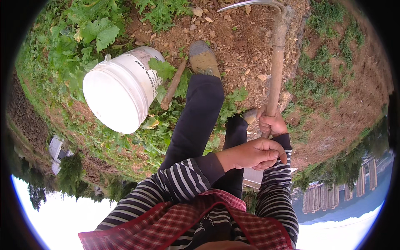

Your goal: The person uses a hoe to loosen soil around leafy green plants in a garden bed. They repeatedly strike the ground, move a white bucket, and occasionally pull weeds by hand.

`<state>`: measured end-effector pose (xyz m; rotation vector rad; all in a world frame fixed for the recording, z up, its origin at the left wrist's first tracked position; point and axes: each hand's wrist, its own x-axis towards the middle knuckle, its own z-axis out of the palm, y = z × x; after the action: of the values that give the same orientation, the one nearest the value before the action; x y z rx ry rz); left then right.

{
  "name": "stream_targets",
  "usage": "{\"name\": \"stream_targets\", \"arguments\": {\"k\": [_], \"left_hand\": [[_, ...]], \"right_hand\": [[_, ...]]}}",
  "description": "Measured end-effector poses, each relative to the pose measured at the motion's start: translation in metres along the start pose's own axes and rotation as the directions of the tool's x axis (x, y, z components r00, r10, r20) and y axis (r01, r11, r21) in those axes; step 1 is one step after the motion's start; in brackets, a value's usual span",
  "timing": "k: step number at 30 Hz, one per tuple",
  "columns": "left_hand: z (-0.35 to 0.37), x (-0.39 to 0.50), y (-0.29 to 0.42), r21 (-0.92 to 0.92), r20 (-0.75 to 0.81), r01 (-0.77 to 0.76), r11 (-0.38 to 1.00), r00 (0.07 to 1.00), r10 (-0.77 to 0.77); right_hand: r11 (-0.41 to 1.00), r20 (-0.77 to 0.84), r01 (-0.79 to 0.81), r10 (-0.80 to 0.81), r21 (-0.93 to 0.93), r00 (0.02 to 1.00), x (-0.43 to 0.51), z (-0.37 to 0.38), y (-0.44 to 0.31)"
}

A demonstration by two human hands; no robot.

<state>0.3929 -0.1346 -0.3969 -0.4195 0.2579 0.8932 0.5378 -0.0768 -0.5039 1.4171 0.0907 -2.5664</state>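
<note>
My right hand (271, 123) wraps around the wooden handle (276, 68) of a hoe. The hoe's curved metal head (253, 3) is at the top edge of the view, partly cut off, over stony brown soil (240, 40). Closer to my body, my left hand (256, 153) is closed in a fist where the handle's near end runs into it. The handle's very end is hidden by the fingers. My left forearm crosses in front of my body, and the left hand overlaps my right sleeve (276, 175).
A white plastic bucket (125, 84) bearing print stands among leafy green plants (100, 32) on the left. Beside it a short wooden stick (174, 84) leans near my shoe (204, 59). Weedy ground (328, 78) lies right of a stony edge. Distant buildings (322, 198) show lower right.
</note>
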Motion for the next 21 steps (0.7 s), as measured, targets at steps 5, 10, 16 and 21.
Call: {"name": "stream_targets", "arguments": {"k": [5,10,16,21], "left_hand": [[0.003,0.003,-0.002,0.045,-0.003,-0.017,0.999,1.000,0.017],[0.001,0.004,-0.003,0.058,-0.079,0.022,0.998,0.997,-0.018],[-0.008,0.006,-0.004,0.008,-0.105,-0.042,0.999,0.994,0.043],[-0.002,-0.008,0.003,0.063,-0.209,-0.072,0.995,0.974,0.084]], "right_hand": [[0.983,-0.214,-0.097,0.063,-0.154,0.975,-0.008,-0.013,0.035],[0.968,-0.369,0.090,-0.173,-0.232,0.913,-0.022,-0.015,0.063],[0.983,-0.437,0.035,-0.112,-0.180,0.892,-0.110,-0.022,0.093],[0.995,-0.549,-0.094,0.070,-0.014,0.833,-0.181,-0.034,0.144]]}}
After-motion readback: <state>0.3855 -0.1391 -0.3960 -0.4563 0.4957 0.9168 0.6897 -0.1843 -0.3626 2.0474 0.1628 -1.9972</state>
